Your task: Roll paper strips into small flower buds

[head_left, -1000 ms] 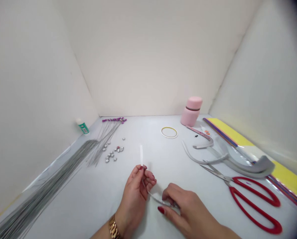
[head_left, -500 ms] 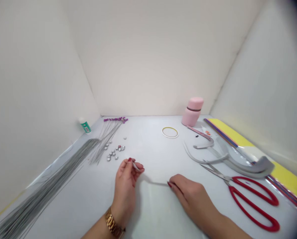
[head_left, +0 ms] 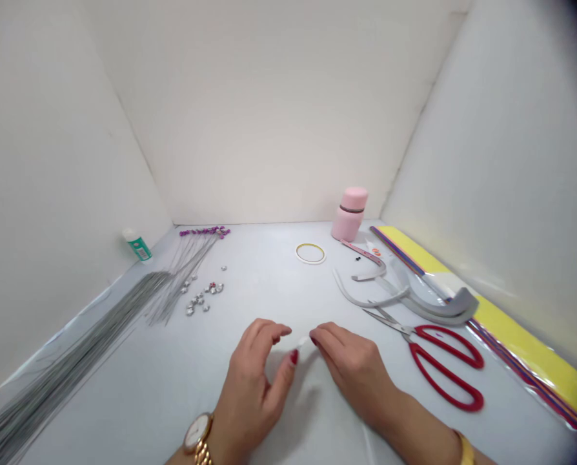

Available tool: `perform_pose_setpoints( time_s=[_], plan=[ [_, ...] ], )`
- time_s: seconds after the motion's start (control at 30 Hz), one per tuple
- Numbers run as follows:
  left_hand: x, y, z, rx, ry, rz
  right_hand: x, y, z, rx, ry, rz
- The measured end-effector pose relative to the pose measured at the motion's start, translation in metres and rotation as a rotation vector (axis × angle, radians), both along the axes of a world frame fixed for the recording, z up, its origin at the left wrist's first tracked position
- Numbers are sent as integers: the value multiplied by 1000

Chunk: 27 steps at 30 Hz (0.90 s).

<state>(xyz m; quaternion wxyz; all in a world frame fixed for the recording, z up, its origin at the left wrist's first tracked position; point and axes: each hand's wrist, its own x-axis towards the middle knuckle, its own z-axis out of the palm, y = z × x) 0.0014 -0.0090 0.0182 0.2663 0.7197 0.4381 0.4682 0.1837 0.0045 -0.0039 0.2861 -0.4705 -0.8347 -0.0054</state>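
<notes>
- Left hand (head_left: 254, 381): fingers loosely curled, with the thumb and forefinger a little apart. A gold wristwatch (head_left: 197, 433) sits on the wrist.
- Right hand (head_left: 356, 368): fingers together and angled toward the left hand, with a yellow bangle (head_left: 465, 450) on the wrist. The two hands are near each other but not touching.
- Narrow white strip (head_left: 302, 343): small and blurred, it lies between the two hands, just beside the fingertips of each. I cannot tell whether either hand is pinching it.
- Tabletop (head_left: 279, 284): pale and smooth, it runs under everything, with white walls around it.
- Scissors (head_left: 407, 330): red-handled, lying at 3 o'clock from the right hand, with the blades pointing toward 10 o'clock.
- Curved grey strips (head_left: 404, 302): a pile at 2 o'clock from the right hand, just above the scissors.
- Pink ruler-like strip (head_left: 366, 253): at 1 o'clock, touching the top of the grey pile.
- Pink jar (head_left: 349, 213): upright, at 1 o'clock, near the far wall.
- Gold-rimmed ring of tape (head_left: 310, 253): at 12 o'clock.
- Silver gems (head_left: 201, 294): scattered at 11 o'clock from the left hand.
- Wire stems with purple tips (head_left: 186, 258): fanned at 11 o'clock.
- Bundle of grey wires (head_left: 75, 342): at 9 o'clock.
- Green-labelled bottle (head_left: 136, 246): lying in the far left corner.
- Yellow paper pack (head_left: 525, 342): in clear plastic along the right wall.
</notes>
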Motion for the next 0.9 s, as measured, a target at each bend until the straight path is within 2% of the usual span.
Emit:
perform_pose_setpoints(
  time_s=[0.2,0.37,0.43,0.5,0.6,0.67,0.77,0.9],
  plan=[
    [7,4,-16,51,293,-5,-3,-1,4,-69,55,70],
    [4,3,-15,196,495,2,-1,1,2,-174,89,10],
    [4,3,-14,225,566,-8,-3,1,3,-331,235,-9],
    [3,4,-14,213,586,-6,-6,-1,4,-635,519,-7],
    [3,4,-17,90,482,1,-12,-3,6,-1106,978,23],
    [5,3,-17,-37,336,-1,-15,-4,7,-1250,1181,48],
    [10,3,-14,-235,110,-6,-16,-4,8,-1283,1335,60],
    [15,5,-7,-447,-76,-75,-16,-3,8,-1211,1374,44]
  ],
)
